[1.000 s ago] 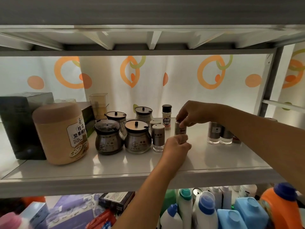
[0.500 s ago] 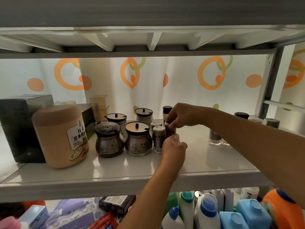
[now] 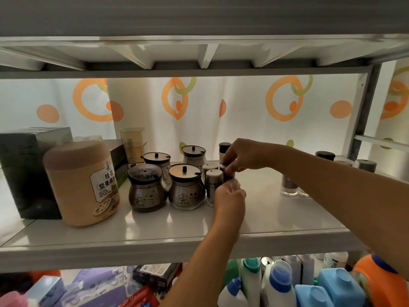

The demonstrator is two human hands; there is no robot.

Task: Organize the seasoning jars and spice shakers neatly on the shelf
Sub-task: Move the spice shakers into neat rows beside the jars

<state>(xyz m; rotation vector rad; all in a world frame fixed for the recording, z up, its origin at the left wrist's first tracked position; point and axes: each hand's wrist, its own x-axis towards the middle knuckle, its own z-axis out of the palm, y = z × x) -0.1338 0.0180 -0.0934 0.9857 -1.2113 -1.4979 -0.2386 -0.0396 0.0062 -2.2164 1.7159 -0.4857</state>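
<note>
On shelf (image 3: 155,231), seasoning jars (image 3: 186,191) clustered left of centre. Just beside steel shaker (image 3: 214,185), dark shaker (image 3: 228,177) held upright, likely to extend row. At its base, left hand (image 3: 230,196) fingers curled, grip unclear; right hand (image 3: 243,156) fingers pinch cap, steering. Far right, spare shakers (image 3: 288,187) well apart, unsorted.

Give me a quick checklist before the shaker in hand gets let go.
1. Grip: right hand pinches the dark shaker by its top: ok.
2. Dark shaker upright: ok.
3. Its base seated on the shelf: cannot tell, the left hand hides it.
4. Left hand actually holding the shaker: cannot tell.
5. Neighbouring silver-topped shaker upright, close beside it: ok.
6. All shakers grouped: not ok, the far-right shakers stand apart.
</note>
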